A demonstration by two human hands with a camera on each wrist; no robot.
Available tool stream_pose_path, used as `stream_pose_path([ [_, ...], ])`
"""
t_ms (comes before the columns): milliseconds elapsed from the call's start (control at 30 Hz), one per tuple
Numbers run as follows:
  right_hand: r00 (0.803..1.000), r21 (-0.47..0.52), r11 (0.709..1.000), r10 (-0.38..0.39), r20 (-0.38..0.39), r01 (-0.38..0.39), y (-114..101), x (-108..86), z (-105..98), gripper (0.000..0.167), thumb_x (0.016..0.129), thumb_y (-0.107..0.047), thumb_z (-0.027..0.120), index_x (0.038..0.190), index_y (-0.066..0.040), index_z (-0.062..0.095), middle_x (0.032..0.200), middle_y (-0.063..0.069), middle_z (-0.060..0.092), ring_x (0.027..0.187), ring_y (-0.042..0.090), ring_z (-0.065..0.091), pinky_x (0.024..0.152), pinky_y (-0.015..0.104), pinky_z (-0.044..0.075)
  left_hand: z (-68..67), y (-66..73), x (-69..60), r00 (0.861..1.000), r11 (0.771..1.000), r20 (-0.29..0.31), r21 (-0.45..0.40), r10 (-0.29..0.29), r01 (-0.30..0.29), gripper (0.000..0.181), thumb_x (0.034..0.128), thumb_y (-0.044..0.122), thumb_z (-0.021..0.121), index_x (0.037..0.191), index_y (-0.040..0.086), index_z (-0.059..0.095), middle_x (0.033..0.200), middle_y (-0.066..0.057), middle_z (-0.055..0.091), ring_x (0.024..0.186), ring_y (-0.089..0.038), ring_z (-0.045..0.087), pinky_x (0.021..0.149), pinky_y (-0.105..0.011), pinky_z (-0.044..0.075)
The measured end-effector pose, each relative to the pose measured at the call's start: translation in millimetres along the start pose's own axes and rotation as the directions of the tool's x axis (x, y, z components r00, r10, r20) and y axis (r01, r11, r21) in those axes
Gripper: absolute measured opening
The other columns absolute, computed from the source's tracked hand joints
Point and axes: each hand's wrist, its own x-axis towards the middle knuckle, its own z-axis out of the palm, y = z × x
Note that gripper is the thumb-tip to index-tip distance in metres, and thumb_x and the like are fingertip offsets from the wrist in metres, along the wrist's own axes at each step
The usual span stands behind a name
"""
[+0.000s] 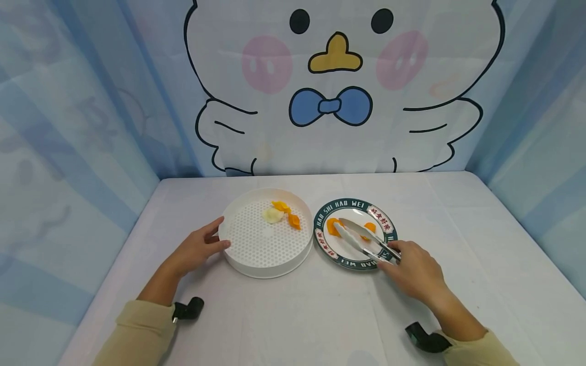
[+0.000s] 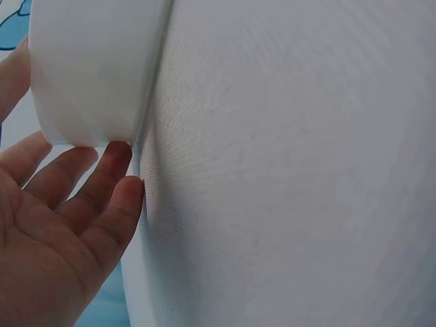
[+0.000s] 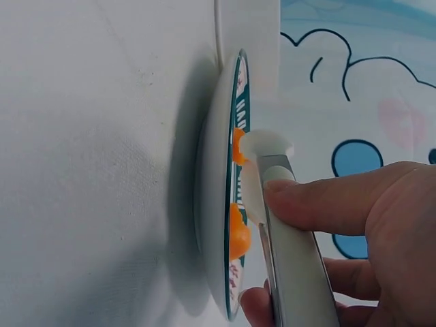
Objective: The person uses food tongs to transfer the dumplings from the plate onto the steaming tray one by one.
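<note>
My left hand [image 1: 200,247] rests against the left side of a round white steamer tray [image 1: 247,249] with a floor full of small holes. Its fingertips touch the wall in the left wrist view, the fingers slightly bent. Inside the tray lie two orange dumpling-shaped pieces [image 1: 294,221] and a pale yellow one [image 1: 273,215]. My right hand [image 1: 414,269] grips a pair of tongs [image 3: 293,252], thumb on one arm. The tongs' tips are apart above a plate [image 1: 341,203] with a dark green lettered rim, close to two orange pieces [image 3: 238,235] on it.
The tray and plate stand side by side on a white-covered table [image 1: 284,325]. Behind it hangs a backdrop with a cartoon face [image 1: 339,147], and blue patterned curtains [image 1: 59,168] flank both sides. A black wrist camera [image 1: 189,308] sits at each sleeve.
</note>
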Motion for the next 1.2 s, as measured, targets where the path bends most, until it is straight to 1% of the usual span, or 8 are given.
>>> stream_pose_path([
  [100, 1.000, 0.002, 1.000, 0.002, 0.001, -0.002, -1, 1.7, -1, 0.057, 0.087, -0.029, 0.075, 0.128, 0.007, 0.061, 0.105, 0.020, 0.063, 0.081, 0.025, 0.055, 0.063, 0.039, 0.045, -0.1, 0.3, 0.3, 1.000, 1.000, 0.000, 0.002, 0.003, -0.003, 0.083, 0.0970, 0.034, 0.067, 0.161, 0.012, 0.018, 0.162, -0.022, 0.023, 0.141, -0.044, 0.036, 0.107, -0.059, 0.037],
  [233, 1.000, 0.005, 1.000, -0.002, -0.008, 0.002, 0, 2.8, -1, 0.057, 0.087, -0.030, 0.075, 0.128, 0.008, 0.061, 0.102, 0.019, 0.063, 0.079, 0.025, 0.055, 0.061, 0.038, 0.044, 0.4, 0.0, 0.8, 1.000, 1.000, -0.001, 0.001, 0.002, -0.002, 0.083, 0.0969, 0.034, 0.067, 0.161, 0.012, 0.018, 0.162, -0.022, 0.023, 0.141, -0.043, 0.036, 0.107, -0.059, 0.037],
  [500, 0.996, 0.021, 0.999, -0.036, -0.085, 0.038, 0, 1.2, -3, 0.053, 0.086, -0.025, 0.075, 0.126, 0.007, 0.062, 0.100, 0.018, 0.061, 0.077, 0.023, 0.053, 0.060, 0.032, 0.039, 0.4, 0.6, -0.1, 1.000, 1.000, -0.002, -0.001, 0.000, 0.000, 0.083, 0.0971, 0.034, 0.067, 0.161, 0.013, 0.019, 0.162, -0.022, 0.023, 0.141, -0.043, 0.035, 0.107, -0.059, 0.036],
  [600, 0.993, 0.024, 0.998, -0.053, -0.105, 0.056, -2, 0.6, -5, 0.053, 0.086, -0.025, 0.076, 0.127, 0.007, 0.062, 0.105, 0.020, 0.062, 0.079, 0.025, 0.054, 0.062, 0.035, 0.041, 0.2, 0.7, -0.2, 1.000, 1.000, -0.001, -0.003, 0.002, -0.002, 0.082, 0.0974, 0.033, 0.066, 0.161, 0.013, 0.018, 0.162, -0.022, 0.023, 0.141, -0.043, 0.035, 0.107, -0.059, 0.036],
  [700, 0.992, 0.032, 0.997, -0.066, -0.112, 0.070, -6, -0.3, -7, 0.054, 0.086, -0.025, 0.076, 0.128, 0.006, 0.061, 0.114, 0.025, 0.062, 0.091, 0.033, 0.059, 0.072, 0.044, 0.048, 0.2, 0.5, 0.1, 1.000, 1.000, 0.000, -0.005, 0.007, -0.007, 0.082, 0.0975, 0.033, 0.066, 0.161, 0.013, 0.018, 0.162, -0.022, 0.023, 0.141, -0.043, 0.036, 0.107, -0.059, 0.036],
  [833, 0.989, 0.046, 0.995, -0.086, -0.116, 0.092, -15, 0.4, -9, 0.055, 0.086, -0.026, 0.077, 0.129, 0.005, 0.061, 0.123, 0.028, 0.060, 0.107, 0.041, 0.058, 0.084, 0.056, 0.049, 0.3, -0.5, 0.4, 1.000, 1.000, -0.001, -0.005, 0.012, -0.012, 0.082, 0.0974, 0.033, 0.066, 0.161, 0.012, 0.019, 0.162, -0.022, 0.023, 0.141, -0.043, 0.036, 0.107, -0.059, 0.036],
  [1100, 0.983, 0.074, 0.986, -0.140, -0.117, 0.150, -34, 4.0, -8, 0.052, 0.086, -0.023, 0.078, 0.126, 0.005, 0.062, 0.122, 0.024, 0.062, 0.113, 0.042, 0.058, 0.091, 0.059, 0.047, 0.1, -1.4, 0.7, 1.000, 1.000, 0.000, -0.006, 0.016, -0.016, 0.082, 0.0974, 0.033, 0.066, 0.161, 0.013, 0.019, 0.162, -0.021, 0.023, 0.141, -0.043, 0.036, 0.107, -0.059, 0.037],
  [1200, 0.978, 0.083, 0.980, -0.168, -0.121, 0.179, -41, 3.8, -6, 0.051, 0.084, -0.021, 0.079, 0.125, 0.005, 0.063, 0.118, 0.021, 0.064, 0.106, 0.038, 0.060, 0.086, 0.055, 0.049, -0.1, -1.9, 0.7, 1.000, 1.000, 0.002, -0.011, 0.019, -0.019, 0.082, 0.0975, 0.032, 0.066, 0.161, 0.013, 0.018, 0.162, -0.022, 0.023, 0.141, -0.043, 0.036, 0.107, -0.059, 0.036],
])
